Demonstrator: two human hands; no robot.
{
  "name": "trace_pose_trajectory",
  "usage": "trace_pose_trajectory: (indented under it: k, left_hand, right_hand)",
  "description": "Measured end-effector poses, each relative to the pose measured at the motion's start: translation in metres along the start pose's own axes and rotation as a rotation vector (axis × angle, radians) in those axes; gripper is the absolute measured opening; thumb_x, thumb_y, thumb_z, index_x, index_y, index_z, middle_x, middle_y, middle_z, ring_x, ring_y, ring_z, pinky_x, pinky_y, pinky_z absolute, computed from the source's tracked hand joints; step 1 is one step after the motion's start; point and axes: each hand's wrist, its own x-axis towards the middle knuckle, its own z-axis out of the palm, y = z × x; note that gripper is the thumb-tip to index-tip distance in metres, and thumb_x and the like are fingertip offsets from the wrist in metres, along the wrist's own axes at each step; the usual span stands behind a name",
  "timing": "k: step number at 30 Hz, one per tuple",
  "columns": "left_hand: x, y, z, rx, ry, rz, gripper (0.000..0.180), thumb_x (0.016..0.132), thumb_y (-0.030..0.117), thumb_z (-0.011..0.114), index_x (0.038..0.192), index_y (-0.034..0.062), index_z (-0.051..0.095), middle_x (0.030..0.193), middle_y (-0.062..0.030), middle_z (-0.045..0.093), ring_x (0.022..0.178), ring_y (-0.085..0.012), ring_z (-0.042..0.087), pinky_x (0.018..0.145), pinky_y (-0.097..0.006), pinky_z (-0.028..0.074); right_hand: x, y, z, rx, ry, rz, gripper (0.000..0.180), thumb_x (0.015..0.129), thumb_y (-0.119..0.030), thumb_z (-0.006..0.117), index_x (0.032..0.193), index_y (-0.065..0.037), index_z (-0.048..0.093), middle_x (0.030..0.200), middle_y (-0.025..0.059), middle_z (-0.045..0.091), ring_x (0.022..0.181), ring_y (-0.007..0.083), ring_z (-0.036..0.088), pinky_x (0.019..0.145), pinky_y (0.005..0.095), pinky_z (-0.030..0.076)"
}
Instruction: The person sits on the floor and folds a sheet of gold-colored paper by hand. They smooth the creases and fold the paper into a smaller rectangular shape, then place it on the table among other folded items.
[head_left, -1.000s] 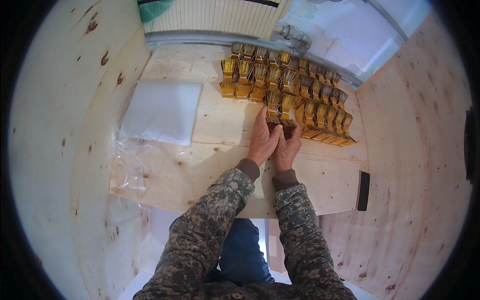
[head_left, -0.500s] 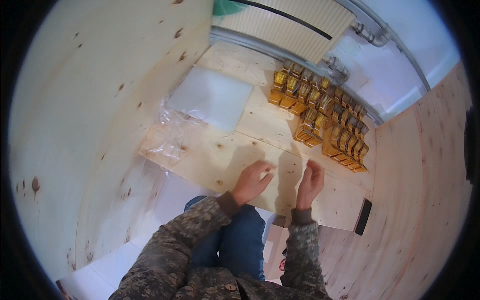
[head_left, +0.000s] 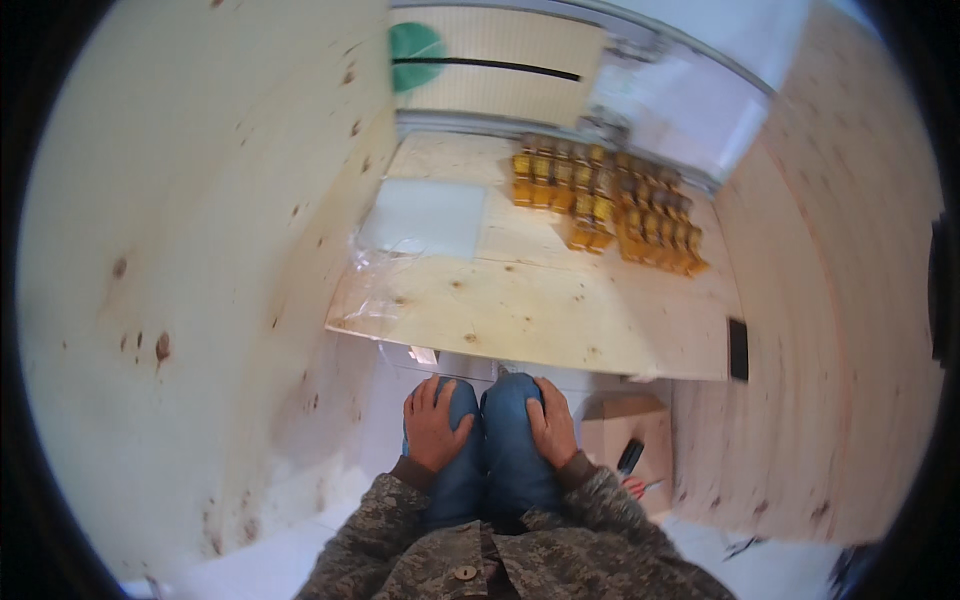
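Note:
Both hands rest on my knees, in blue jeans, below the front edge of the plywood table. My left hand lies over the left knee with its fingers stretched out and apart. On the outer side of the right knee lies my right hand, fingers extended, holding nothing. Toward the back right of the table stand several amber-gold pieces in close rows; their exact kind is unclear. A flat whitish square sheet or stack lies at the back left, with crumpled clear plastic at its near corner.
Plywood panels rise on both sides. A ribbed cream panel with a green disc and metal pipes stand behind the table. A black strip sits at its right edge. Below right is a cardboard box with a black object.
Both hands have drawn back from above the table's front part and come down onto my knees. The view has shifted, so the table now appears higher up.

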Motion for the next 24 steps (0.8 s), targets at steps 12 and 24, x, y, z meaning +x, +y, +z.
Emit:
trace_pose_trajectory:
  k: [12,24]
  left_hand:
    - [-0.046,-0.006,-0.006,0.11,0.15,0.038,0.078,0.079,0.034,0.074,0.145,0.0038,0.044,0.151,-0.0299,0.035,0.137,-0.0482,0.036,0.111,-0.057,0.029]
    - [-0.088,0.041,-0.026,0.08,0.043,0.089,0.085,0.074,0.031,0.079,0.148,0.0082,0.043,0.156,-0.0265,0.03,0.14,-0.0463,0.033,0.111,-0.055,0.031]
  right_hand:
    - [-0.076,-0.045,-0.006,-0.54,0.001,-0.052,0.097,0.079,-0.036,0.077,0.152,0.004,0.026,0.155,0.0326,0.025,0.141,0.0493,0.029,0.113,0.055,0.029]
    - [-0.098,-0.048,-0.011,-0.432,-0.041,-0.088,0.091,0.079,-0.019,0.078,0.151,0.003,0.028,0.155,0.0332,0.025,0.141,0.051,0.028,0.115,0.0541,0.027]
